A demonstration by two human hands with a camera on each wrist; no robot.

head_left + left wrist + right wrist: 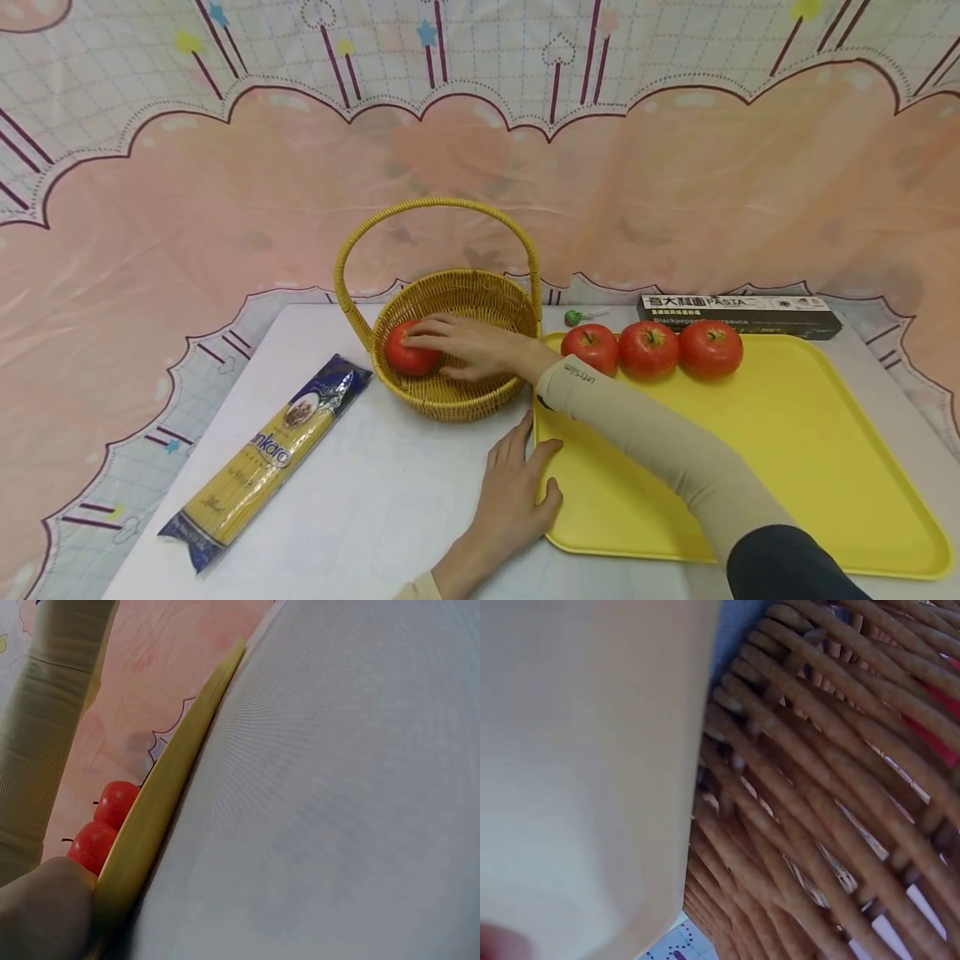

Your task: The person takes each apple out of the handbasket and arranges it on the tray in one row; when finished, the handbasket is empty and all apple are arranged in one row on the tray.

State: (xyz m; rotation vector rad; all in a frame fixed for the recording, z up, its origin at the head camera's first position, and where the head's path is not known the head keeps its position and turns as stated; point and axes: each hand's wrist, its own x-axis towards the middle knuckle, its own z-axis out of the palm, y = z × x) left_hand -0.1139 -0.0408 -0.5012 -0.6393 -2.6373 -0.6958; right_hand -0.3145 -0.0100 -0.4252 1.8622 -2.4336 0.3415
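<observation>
A red apple [411, 350] sits against the left inner wall of the yellow wicker basket [450, 410]. My right hand [468, 346] reaches down into the basket from the right and holds the apple, fingers over its top and thumb at its lower right side. In the right wrist view, the basket's woven wall [817, 795] fills the right half. My left hand [513, 492] rests at the left edge of the yellow tray [750, 467], fingers spread, with the thumb and one finger over the rim. Three more apples [648, 350] stand in a row along the tray's far edge.
A pack of spaghetti [270, 458] lies slanted on the white table [390, 517] at the left. Behind the tray are a black pasta box [750, 315] and a small green lollipop [573, 317]. The basket's tall handle [438, 202] arches above it. A patterned cloth [375, 167] hangs behind.
</observation>
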